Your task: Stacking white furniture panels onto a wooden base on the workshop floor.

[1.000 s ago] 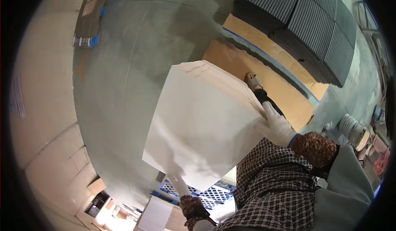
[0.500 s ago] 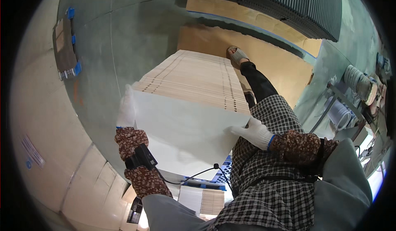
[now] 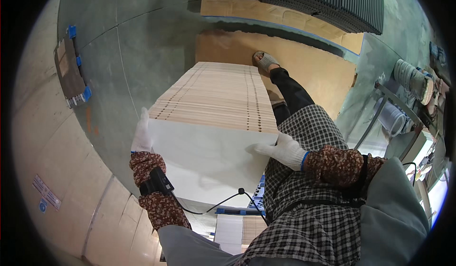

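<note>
A tall stack of pale wood-coloured boards (image 3: 209,92) stands in front of me, with rows of dark holes along its side. Its white top board (image 3: 204,159) faces up towards me. My left hand (image 3: 142,135), in a white knitted glove, holds the left edge near the far corner, its fingertips partly hidden. At the right edge, my gloved right hand (image 3: 285,152) grips with the thumb lying over the white face and the fingers down the side. I cannot tell whether the top board is lifted off the stack.
Dark grey ribbed panels (image 3: 327,4) are stacked at the far side, beyond a brown sheet (image 3: 304,71) on the floor. A metal frame (image 3: 399,104) and a white bucket (image 3: 392,118) stand at right. A blue pallet (image 3: 259,190) shows beside my apron. At left runs a pale wall (image 3: 71,171).
The whole view has shifted a little, so the stack and both hands appear slightly further left. Both hands keep the same hold on the board's edges.
</note>
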`<state>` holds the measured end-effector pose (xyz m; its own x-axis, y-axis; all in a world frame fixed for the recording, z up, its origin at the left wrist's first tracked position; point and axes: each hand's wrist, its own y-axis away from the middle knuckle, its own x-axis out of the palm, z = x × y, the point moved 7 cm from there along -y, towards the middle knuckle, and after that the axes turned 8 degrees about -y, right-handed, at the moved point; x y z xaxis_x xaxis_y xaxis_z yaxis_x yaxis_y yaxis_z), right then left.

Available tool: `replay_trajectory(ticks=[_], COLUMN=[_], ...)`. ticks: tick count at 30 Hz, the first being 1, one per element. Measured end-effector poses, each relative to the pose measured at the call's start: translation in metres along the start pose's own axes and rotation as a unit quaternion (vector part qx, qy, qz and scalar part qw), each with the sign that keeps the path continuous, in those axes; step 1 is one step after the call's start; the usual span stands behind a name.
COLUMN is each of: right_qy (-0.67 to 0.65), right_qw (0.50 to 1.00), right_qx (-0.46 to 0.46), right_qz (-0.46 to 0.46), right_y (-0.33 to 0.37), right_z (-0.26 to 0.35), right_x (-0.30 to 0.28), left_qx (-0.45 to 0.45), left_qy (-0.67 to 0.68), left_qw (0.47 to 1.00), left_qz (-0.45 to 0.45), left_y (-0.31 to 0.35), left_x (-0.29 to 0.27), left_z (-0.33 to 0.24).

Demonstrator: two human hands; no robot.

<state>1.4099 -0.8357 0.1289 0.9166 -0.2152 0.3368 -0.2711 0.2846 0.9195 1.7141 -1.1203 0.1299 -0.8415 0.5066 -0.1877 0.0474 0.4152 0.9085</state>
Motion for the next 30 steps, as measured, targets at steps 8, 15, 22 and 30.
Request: replay_trajectory(ticks=[8, 15, 22, 30], right_qy=[0.063, 0.064, 0.095, 0.140], right_qw=[0.998, 0.997, 0.995, 0.989], right_qx=[0.008, -0.018, 0.020, 0.047], right_qz=[0.011, 0.032, -0.004, 0.009], right_y=[-0.009, -0.006, 0.011, 0.008], right_z=[-0.010, -0.003, 0.004, 0.002], right_x=[-0.003, -0.003, -0.001, 0.005], left_qx=[-0.014, -0.017, 0.007, 0.026], left_qy=[0.026, -0.002, -0.008, -0.042], left_qw=[0.999, 0.998, 0.998, 0.998], left_qz=[-0.017, -0.064, -0.065, -0.040], left_y=[-0.001, 0.007, 0.007, -0.004], left_x=[-0.004, -0.003, 0.000, -0.017], left_z=[0.004, -0.001, -0.011, 0.000])
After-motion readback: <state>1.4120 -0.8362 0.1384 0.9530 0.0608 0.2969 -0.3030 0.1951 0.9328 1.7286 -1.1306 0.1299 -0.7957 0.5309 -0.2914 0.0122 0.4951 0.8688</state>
